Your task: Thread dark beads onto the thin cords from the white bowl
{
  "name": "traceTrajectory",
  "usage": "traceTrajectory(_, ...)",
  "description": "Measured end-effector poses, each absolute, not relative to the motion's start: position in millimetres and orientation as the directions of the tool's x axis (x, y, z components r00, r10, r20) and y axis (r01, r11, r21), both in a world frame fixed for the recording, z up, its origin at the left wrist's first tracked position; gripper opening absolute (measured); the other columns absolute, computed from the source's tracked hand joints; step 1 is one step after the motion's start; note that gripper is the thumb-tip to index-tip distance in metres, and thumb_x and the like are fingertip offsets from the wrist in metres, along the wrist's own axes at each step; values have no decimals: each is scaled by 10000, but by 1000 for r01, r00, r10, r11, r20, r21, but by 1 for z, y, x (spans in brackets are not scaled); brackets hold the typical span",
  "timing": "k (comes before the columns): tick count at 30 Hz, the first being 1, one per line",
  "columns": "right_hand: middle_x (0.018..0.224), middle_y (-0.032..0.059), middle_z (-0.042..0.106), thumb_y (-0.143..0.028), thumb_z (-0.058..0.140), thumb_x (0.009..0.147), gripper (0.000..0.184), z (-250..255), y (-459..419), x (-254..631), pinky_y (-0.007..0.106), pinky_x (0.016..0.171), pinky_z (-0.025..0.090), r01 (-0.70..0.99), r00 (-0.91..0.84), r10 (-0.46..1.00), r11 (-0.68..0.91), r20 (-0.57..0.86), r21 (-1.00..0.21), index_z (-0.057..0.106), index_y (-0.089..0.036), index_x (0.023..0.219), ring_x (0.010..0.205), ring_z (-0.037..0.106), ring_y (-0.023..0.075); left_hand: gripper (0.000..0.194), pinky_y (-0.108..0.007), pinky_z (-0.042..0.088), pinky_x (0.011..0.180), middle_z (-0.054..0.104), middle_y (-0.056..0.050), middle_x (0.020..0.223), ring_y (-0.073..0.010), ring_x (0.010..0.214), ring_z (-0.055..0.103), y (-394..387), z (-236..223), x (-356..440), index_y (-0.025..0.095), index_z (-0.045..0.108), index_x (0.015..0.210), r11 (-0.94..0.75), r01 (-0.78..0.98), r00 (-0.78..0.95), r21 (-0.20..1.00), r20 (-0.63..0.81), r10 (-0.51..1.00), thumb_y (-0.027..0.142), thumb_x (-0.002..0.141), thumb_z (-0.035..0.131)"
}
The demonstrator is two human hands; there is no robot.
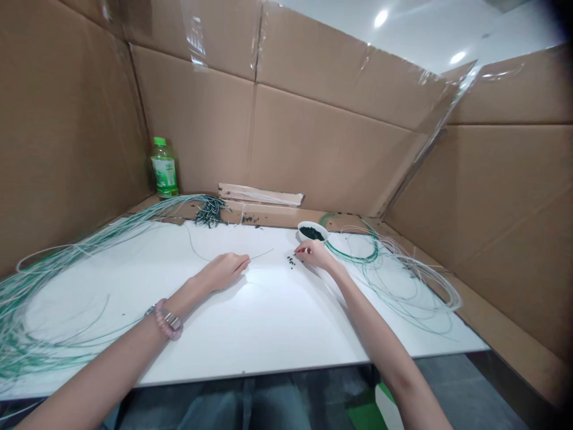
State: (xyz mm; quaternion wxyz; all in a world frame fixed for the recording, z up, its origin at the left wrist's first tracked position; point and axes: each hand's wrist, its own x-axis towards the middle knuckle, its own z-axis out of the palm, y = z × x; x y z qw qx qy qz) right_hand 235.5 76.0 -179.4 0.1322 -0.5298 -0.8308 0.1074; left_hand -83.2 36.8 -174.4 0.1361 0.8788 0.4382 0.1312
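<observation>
My left hand (230, 269) is closed around a thin wire (263, 254), whose free end sticks out to the right past the fingertips. The rest of that wire curves away behind the hand. To the right, my right hand (316, 253) has its fingers drawn together in a pinch at a small scatter of tiny black pieces (292, 261) on the white tabletop (268, 334). Whether a piece is between those fingertips is too small to make out. Just behind this hand stands a white bowl (326, 230) filled with similar dark pieces.
A large bundle of green and white wires (27, 322) sweeps along the left, ending in dark tips (210, 212). Coiled wires (376, 254) lie at the right. A green-capped bottle (165, 170) stands in the back left corner. Cardboard walls (335, 143) enclose the table.
</observation>
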Motion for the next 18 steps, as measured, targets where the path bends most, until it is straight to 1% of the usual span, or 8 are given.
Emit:
traceTrajectory(5,1085,66,637,-334,554,932,241,-170,83,237,358,806,548,873,-354,925,379,138,-308,611,-156,1084,913,632,161,330,-268,335,623,603,-49,705,-184,647,558,39,-177,-83,200,488,748,-576,737,578,353,113,808,316,948,252)
traceTrajectory(9,1153,77,615,-340,549,933,265,-150,106,244,382,843,541,921,-237,961,270,145,-280,598,-165,1127,977,621,182,315,-266,327,611,600,-46,691,-176,625,546,39,-178,-84,197,488,742,-577,734,579,357,115,807,288,941,261)
traceTrajectory(11,1165,76,610,-344,553,930,274,-141,120,249,382,846,540,947,-170,980,191,100,-257,598,-164,1132,990,618,192,307,-265,323,605,599,-43,689,-171,618,540,39,-178,-83,196,485,738,-582,731,583,356,118,804,275,937,266)
traceTrajectory(14,1138,66,616,-347,586,911,291,-135,136,254,364,815,548,975,-82,996,75,-26,-207,601,-153,1127,976,626,203,305,-262,317,594,594,-39,676,-165,604,533,39,-177,-83,193,484,731,-589,729,586,349,125,800,260,936,268)
traceTrajectory(18,1142,75,612,-341,586,912,299,-134,146,252,364,812,550,992,-4,984,-19,-180,-127,590,-152,1144,973,627,197,343,-267,317,595,591,-45,669,-168,607,540,37,-175,-82,190,504,730,-596,731,588,332,134,797,280,951,257)
